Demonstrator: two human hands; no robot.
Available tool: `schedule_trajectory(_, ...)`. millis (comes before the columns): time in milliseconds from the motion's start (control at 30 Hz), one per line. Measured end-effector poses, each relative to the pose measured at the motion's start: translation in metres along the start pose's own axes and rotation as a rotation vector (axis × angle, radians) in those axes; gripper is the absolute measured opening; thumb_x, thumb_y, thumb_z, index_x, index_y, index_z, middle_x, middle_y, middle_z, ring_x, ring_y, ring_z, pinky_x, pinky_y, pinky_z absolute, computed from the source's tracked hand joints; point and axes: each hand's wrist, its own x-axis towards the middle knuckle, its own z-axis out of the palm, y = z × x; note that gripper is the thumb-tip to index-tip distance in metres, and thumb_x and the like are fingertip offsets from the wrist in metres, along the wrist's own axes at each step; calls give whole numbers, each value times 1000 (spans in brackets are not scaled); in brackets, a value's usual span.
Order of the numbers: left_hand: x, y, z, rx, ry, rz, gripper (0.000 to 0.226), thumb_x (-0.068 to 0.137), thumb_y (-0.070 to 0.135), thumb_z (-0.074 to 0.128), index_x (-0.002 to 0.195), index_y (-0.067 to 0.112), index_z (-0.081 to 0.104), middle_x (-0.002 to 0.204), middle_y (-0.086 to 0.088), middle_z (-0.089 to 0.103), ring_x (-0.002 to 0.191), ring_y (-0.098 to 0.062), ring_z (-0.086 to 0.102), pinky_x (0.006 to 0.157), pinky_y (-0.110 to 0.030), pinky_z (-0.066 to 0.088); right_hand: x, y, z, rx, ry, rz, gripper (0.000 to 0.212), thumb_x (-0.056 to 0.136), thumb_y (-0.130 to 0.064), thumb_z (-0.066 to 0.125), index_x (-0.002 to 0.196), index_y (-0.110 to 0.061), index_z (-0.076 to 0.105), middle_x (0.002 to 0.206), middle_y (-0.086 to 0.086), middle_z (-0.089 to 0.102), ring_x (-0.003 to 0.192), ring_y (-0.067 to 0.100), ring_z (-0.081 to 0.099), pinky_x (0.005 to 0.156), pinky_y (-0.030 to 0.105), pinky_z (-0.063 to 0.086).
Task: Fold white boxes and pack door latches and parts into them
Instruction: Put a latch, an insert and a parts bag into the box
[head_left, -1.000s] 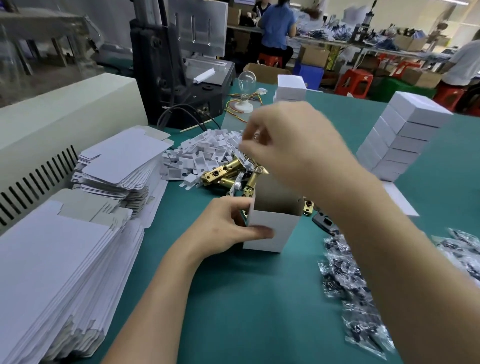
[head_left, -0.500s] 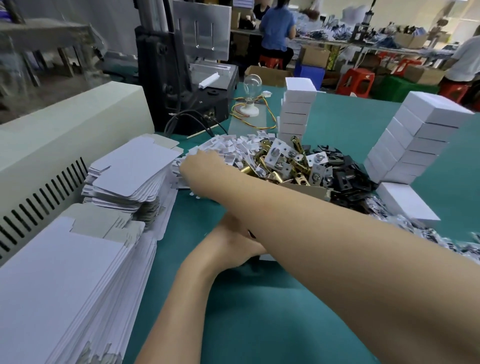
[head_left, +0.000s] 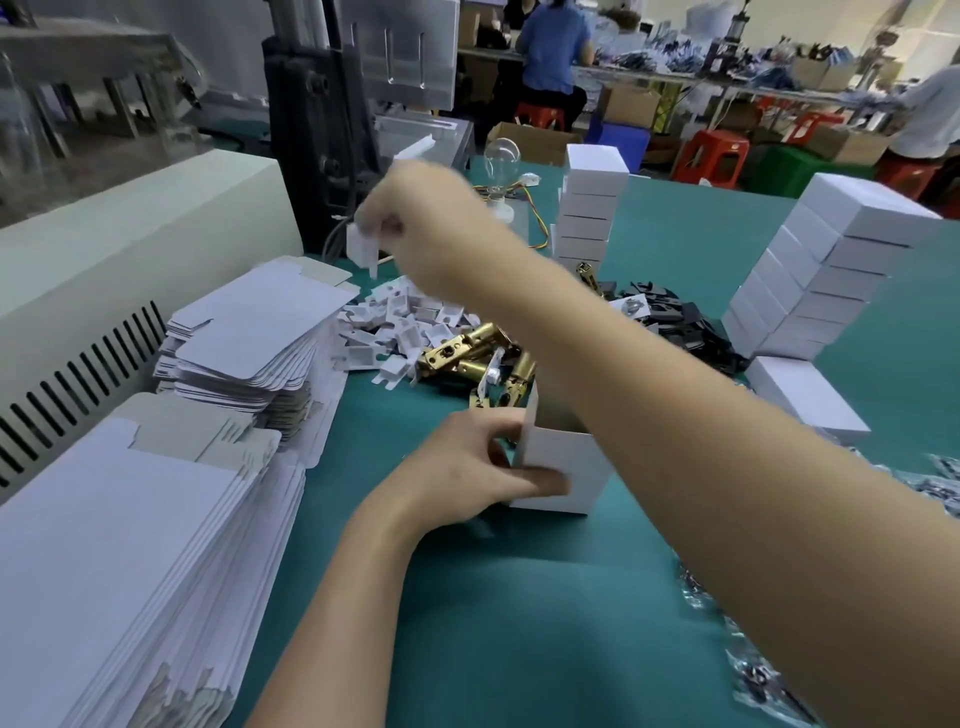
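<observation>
An open white box (head_left: 563, 475) stands upright on the green table (head_left: 519, 623). My left hand (head_left: 467, 473) grips its left wall, thumb across the front. My right hand (head_left: 421, 223) is raised over the pile of small white card inserts (head_left: 395, 325) and pinches one white insert (head_left: 361, 247) in its fingertips. Brass door latches (head_left: 467, 358) lie just behind the box. My right forearm crosses over the box and hides its right side.
Flat box blanks are stacked at the left (head_left: 130, 545) and further back (head_left: 249, 343). Finished white boxes stand in stacks at the back (head_left: 589, 218) and right (head_left: 821, 275). Black plates (head_left: 675, 322) and bagged parts (head_left: 748, 675) lie at the right. A cream machine (head_left: 130, 249) borders the left.
My right hand went from above the box to the insert pile, then lifted with one white insert. My left hand has kept hold of the box.
</observation>
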Motion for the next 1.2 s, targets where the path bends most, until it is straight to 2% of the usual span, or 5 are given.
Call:
schedule_trajectory(400,4,-4,5,-19,-57,1,29,80,36,85,106,45,77,98,14,76,68,-10,52,59,-28,51,-155,81,-71,597,353,110,26,91,-10,76,113,-24,74,103,-12,74,91,1,72,84,15,56)
schedule_trajectory(633,5,-7,6,9,-39,-15,36,73,52,82,108,48,75,94,12,75,70,-11,58,56,-36,59,-190,90,-54,227,335,18,9,92,-18,75,95,-10,78,91,1,70,79,17,65,77,31,52)
schedule_trajectory(767,5,-9,8,16,-38,12,44,71,51,87,113,46,75,100,5,77,91,-41,66,80,-57,62,-196,83,-59,-33,256,-97,13,95,-22,72,90,-10,74,91,4,68,78,26,65,69,44,55)
schedule_trajectory(1067,5,-5,5,80,-54,60,41,64,54,86,103,51,73,101,9,76,92,-39,66,88,-56,59,-192,69,-60,-280,6,-223,13,87,-23,74,77,-22,66,65,-6,64,54,27,57,46,21,30)
schedule_trajectory(1200,4,-6,6,77,-40,51,45,64,53,86,105,39,74,102,8,76,95,-37,67,87,-54,59,-167,74,-40,-393,-149,-194,10,99,-38,50,96,-32,58,79,-4,60,72,28,60,64,41,56)
